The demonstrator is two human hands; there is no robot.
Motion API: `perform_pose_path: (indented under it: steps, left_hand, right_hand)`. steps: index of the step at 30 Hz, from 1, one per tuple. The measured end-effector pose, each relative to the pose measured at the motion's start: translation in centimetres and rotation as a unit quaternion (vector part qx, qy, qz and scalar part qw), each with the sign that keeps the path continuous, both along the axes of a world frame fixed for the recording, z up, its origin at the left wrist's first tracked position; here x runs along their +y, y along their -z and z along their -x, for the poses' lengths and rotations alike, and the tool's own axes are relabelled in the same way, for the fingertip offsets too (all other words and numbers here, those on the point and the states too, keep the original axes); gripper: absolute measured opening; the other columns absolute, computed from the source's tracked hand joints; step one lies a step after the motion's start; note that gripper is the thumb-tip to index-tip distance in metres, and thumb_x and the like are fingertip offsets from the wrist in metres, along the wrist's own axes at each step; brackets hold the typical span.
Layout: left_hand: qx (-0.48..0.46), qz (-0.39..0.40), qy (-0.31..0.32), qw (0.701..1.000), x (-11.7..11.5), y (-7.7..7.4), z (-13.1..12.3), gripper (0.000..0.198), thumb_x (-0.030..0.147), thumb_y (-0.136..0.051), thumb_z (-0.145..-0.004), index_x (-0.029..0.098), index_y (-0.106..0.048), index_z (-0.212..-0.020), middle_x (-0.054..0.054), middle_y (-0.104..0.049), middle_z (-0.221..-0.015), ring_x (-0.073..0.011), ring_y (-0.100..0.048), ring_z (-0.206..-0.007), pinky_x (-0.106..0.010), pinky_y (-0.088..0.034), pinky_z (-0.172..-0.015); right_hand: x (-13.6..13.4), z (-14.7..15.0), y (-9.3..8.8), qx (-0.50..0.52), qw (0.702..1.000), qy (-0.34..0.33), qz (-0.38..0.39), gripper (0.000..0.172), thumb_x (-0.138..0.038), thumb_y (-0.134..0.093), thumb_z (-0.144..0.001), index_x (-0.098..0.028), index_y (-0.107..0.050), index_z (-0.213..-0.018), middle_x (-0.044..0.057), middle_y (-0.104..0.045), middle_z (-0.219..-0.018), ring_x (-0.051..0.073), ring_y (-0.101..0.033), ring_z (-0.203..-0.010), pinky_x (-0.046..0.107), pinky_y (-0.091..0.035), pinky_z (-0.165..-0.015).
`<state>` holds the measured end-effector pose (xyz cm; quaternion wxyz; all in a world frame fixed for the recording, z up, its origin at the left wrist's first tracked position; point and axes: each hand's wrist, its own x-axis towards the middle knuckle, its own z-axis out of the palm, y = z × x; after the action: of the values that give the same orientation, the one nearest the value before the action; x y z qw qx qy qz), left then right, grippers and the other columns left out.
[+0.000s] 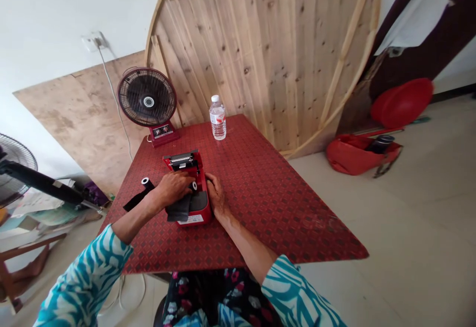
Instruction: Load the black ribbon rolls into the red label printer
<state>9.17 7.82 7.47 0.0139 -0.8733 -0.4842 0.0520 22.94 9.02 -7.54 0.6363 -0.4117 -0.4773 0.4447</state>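
A red and black label printer (208,209) stands on the table with its lid (183,160) raised at the far side. My left hand (174,188) reaches into the opening, its fingers curled around a black ribbon roll (194,186) with a white core. Loose black ribbon (180,209) hangs from there over the near end of the printer. Against the printer's right side, my right hand (216,194) grips the casing, with its fingertips partly hidden. Left of the printer lies a second black ribbon roll (147,183), a strip of its ribbon unrolled on the tabletop.
The table (282,218) has a red patterned cover. A small fan (148,101) and a water bottle (217,118) stand at its far end. Behind leans a round wooden panel (260,54). A red bag (345,156) lies on the floor at right; another fan (15,168) is at left.
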Motion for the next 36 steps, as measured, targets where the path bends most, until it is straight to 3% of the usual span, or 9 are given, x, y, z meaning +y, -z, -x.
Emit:
perform_pose_path:
  steps: [5, 9, 12, 16, 20, 27, 36]
  left_hand:
    - [0.023, 0.052, -0.028, 0.998, 2.6, 1.2, -1.3, 0.025, 0.009, -0.065, -0.075, 0.019, -0.070, -0.098, -0.012, -0.073, -0.102, -0.0289, -0.068, -0.099, -0.035, -0.052, -0.082]
    - [0.000, 0.063, -0.027, 0.998, 3.5, 1.3, -0.9, 0.029, 0.012, -0.067, -0.074, 0.017, -0.070, -0.102, -0.013, -0.073, -0.105, -0.0291, -0.069, -0.099, -0.034, -0.053, -0.081]
    - [-0.077, 0.056, -0.023, 0.995, 1.9, 0.6, 0.8, 0.027, 0.024, -0.062, -0.084, 0.021, -0.068, -0.109, -0.009, -0.073, -0.111, -0.0251, -0.068, -0.101, -0.033, -0.053, -0.085]
    - [-0.252, 0.027, -0.012, 0.967, -2.6, 0.0, 3.6, 0.032, 0.043, -0.052, -0.092, 0.022, -0.069, -0.110, -0.006, -0.073, -0.109, -0.0215, -0.068, -0.099, -0.031, -0.052, -0.090]
    - [-0.263, 0.002, 0.013, 0.965, -5.8, 0.9, 4.8, 0.031, 0.041, -0.060, -0.089, 0.023, -0.067, -0.112, -0.006, -0.072, -0.108, -0.0211, -0.067, -0.099, -0.033, -0.051, -0.091]
    - [-0.272, -0.101, 0.059, 0.955, -5.8, 2.1, 3.6, 0.021, 0.029, -0.049, -0.096, 0.020, -0.068, -0.098, -0.005, -0.074, -0.094, -0.0175, -0.069, -0.090, -0.031, -0.049, -0.083]
    - [-0.256, -0.197, 0.097, 0.942, -9.4, 3.3, 2.6, 0.013, 0.022, -0.054, -0.094, 0.021, -0.067, -0.097, -0.006, -0.071, -0.106, -0.0174, -0.064, -0.097, -0.037, -0.043, -0.093]
  right_hand:
    - [-0.1, 0.0, -0.2, -0.001, 1.000, -0.006, 0.004, 0.036, -0.039, -0.045, -0.085, -0.025, -0.065, -0.112, 0.004, -0.067, -0.115, 0.020, -0.058, -0.112, 0.038, -0.042, -0.103]
    - [-0.2, -0.2, -0.5, -0.001, 1.000, -0.008, 0.006, 0.036, -0.039, -0.046, -0.084, -0.024, -0.066, -0.111, 0.005, -0.067, -0.116, 0.021, -0.058, -0.113, 0.038, -0.041, -0.104]
    - [-0.3, -0.3, -0.5, 0.001, 1.000, -0.006, 0.011, 0.035, -0.038, -0.046, -0.084, -0.026, -0.066, -0.111, 0.003, -0.068, -0.115, 0.020, -0.058, -0.113, 0.038, -0.042, -0.104]
    - [-0.4, -0.2, -0.5, 0.005, 1.000, -0.002, 0.012, 0.036, -0.039, -0.047, -0.084, -0.025, -0.065, -0.111, 0.004, -0.067, -0.116, 0.020, -0.058, -0.112, 0.038, -0.043, -0.103]
    - [-0.4, -0.2, -0.4, 0.001, 1.000, 0.003, 0.014, 0.036, -0.040, -0.046, -0.085, -0.025, -0.065, -0.111, 0.005, -0.067, -0.117, 0.021, -0.058, -0.113, 0.039, -0.043, -0.103]
    - [-0.3, -0.3, -0.2, -0.005, 1.000, -0.003, 0.015, 0.038, -0.041, -0.046, -0.084, -0.023, -0.065, -0.112, 0.006, -0.066, -0.119, 0.022, -0.057, -0.115, 0.041, -0.041, -0.105]
    - [-1.0, -0.6, -0.5, -0.007, 0.999, -0.019, 0.029, 0.040, -0.042, -0.045, -0.084, -0.022, -0.063, -0.114, 0.007, -0.066, -0.121, 0.023, -0.057, -0.116, 0.041, -0.041, -0.104]
